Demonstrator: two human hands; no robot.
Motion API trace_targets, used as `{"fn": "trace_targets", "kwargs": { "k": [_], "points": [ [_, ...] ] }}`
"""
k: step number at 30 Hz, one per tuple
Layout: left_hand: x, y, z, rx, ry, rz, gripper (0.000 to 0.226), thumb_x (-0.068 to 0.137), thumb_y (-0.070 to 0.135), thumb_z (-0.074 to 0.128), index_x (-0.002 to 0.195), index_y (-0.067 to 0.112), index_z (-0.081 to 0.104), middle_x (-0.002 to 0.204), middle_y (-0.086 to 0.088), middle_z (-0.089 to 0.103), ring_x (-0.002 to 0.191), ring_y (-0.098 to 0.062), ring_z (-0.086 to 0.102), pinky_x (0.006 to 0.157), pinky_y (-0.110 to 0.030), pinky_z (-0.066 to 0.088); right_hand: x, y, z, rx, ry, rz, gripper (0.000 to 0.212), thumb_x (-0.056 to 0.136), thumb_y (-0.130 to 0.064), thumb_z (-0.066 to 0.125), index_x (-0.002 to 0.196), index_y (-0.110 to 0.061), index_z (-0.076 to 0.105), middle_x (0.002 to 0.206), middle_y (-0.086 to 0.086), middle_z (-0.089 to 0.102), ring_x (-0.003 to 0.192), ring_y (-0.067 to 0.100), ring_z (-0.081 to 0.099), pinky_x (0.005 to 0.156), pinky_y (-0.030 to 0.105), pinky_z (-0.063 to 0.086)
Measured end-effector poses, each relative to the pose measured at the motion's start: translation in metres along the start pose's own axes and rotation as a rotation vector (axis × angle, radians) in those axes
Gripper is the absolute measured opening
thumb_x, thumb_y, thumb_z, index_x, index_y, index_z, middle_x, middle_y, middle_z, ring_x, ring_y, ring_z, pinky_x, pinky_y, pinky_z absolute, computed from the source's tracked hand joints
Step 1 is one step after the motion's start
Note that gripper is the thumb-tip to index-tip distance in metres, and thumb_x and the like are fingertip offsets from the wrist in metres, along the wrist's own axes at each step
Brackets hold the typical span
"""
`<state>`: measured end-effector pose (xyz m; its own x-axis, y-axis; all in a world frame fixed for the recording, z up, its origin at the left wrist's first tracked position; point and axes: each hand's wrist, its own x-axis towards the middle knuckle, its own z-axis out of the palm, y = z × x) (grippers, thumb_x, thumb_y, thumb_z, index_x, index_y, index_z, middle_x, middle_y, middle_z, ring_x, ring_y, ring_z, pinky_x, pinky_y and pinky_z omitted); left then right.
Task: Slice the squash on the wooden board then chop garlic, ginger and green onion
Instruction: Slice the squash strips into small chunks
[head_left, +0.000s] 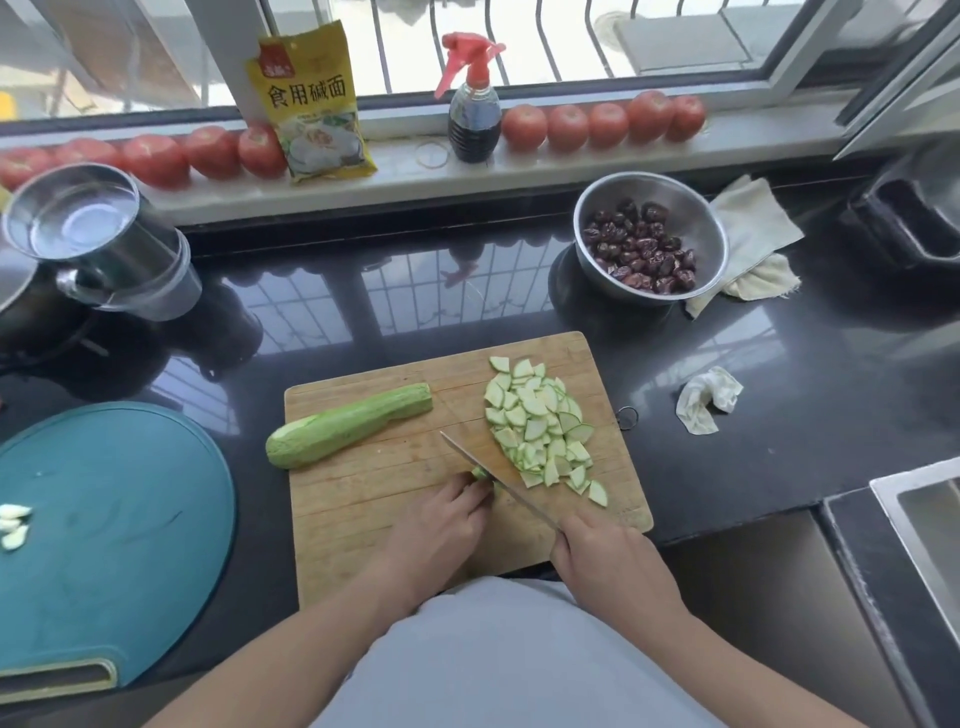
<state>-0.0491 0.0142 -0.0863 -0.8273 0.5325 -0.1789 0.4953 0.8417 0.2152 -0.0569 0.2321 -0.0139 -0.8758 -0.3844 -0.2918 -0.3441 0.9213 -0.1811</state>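
Observation:
A wooden board (363, 525) lies on the dark counter. A long half of pale green squash (348, 427) rests on its left part. A heap of squash slices (540, 427) covers the right part. My left hand (441, 530) holds down a small squash end piece (480, 474) with curled fingers. My right hand (605, 553) grips the handle of a knife (493, 480), whose blade stands against that piece. Peeled garlic cloves (13, 525) lie on a teal board (114, 530) at the left.
A steel bowl of dried red dates (649, 239) stands behind the board, with a cloth (753, 234) beside it and a crumpled rag (709, 397) to the right. A steel pot of water (78, 223) sits at the left. Tomatoes (208, 150), a packet and a spray bottle (475, 104) line the sill. A sink (924, 525) is at the right.

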Motion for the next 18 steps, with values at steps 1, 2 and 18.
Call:
{"fn": "trace_targets", "kwargs": {
  "k": [1, 2, 18],
  "points": [
    [0.000, 0.000, -0.001, 0.001, 0.010, 0.003, 0.049, 0.093, 0.001, 0.040, 0.141, -0.002, 0.052, 0.148, -0.015, 0.049, 0.133, -0.033, 0.049, 0.102, -0.040, 0.049, 0.000, 0.000, -0.001, -0.022, -0.012, -0.010, 0.039, 0.075, -0.016, 0.076, 0.058, -0.017, 0.040, 0.057, 0.001, 0.046, 0.036, 0.030, 0.043, 0.038, 0.029, 0.019],
    [0.000, 0.000, -0.001, -0.002, 0.023, 0.007, 0.049, 0.092, 0.001, 0.042, 0.139, -0.002, 0.055, 0.147, -0.015, 0.051, 0.132, -0.033, 0.051, 0.101, -0.040, 0.050, 0.001, 0.001, 0.000, -0.038, -0.022, -0.013, 0.038, 0.072, -0.016, 0.078, 0.057, -0.016, 0.042, 0.056, 0.001, 0.046, 0.034, 0.030, 0.043, 0.038, 0.029, 0.017],
    [-0.002, -0.001, 0.004, -0.020, 0.019, -0.010, 0.043, 0.080, -0.003, 0.061, 0.123, -0.001, 0.065, 0.127, -0.013, 0.061, 0.117, -0.029, 0.060, 0.087, -0.035, 0.058, 0.019, 0.011, 0.016, 0.225, 0.040, -0.018, 0.009, 0.091, -0.024, 0.048, 0.082, -0.022, 0.049, 0.072, -0.010, 0.047, 0.063, 0.015, 0.046, 0.051, 0.031, 0.033]
  ]
}}
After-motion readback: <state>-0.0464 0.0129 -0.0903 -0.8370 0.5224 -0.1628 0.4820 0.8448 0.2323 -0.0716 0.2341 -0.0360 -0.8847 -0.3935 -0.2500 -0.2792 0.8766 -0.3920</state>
